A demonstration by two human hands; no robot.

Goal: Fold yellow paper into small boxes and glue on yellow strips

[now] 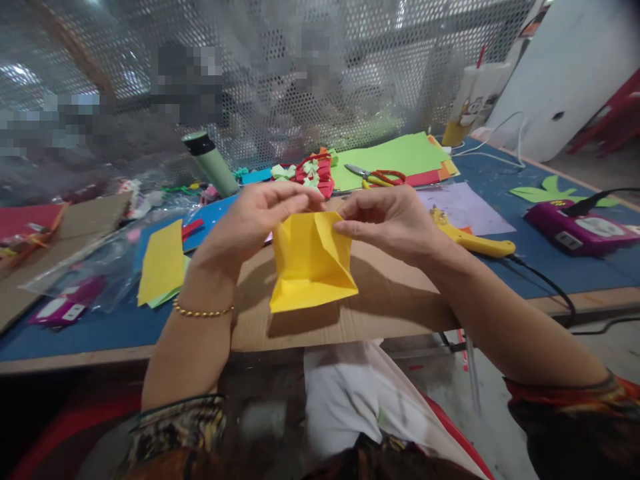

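One yellow paper, folded into an open pocket, shows mid-view from the head, over the cardboard on the tabletop. From where I stand, the right hand pinches its upper right edge between thumb and fingers; the left hand curls about the upper left corner, though I can't tell whether it grips. The paper looks light, thin, crisp along its creases and easily crushed. I'd take it lightly by the folded sides, sparing the flared lower edge.
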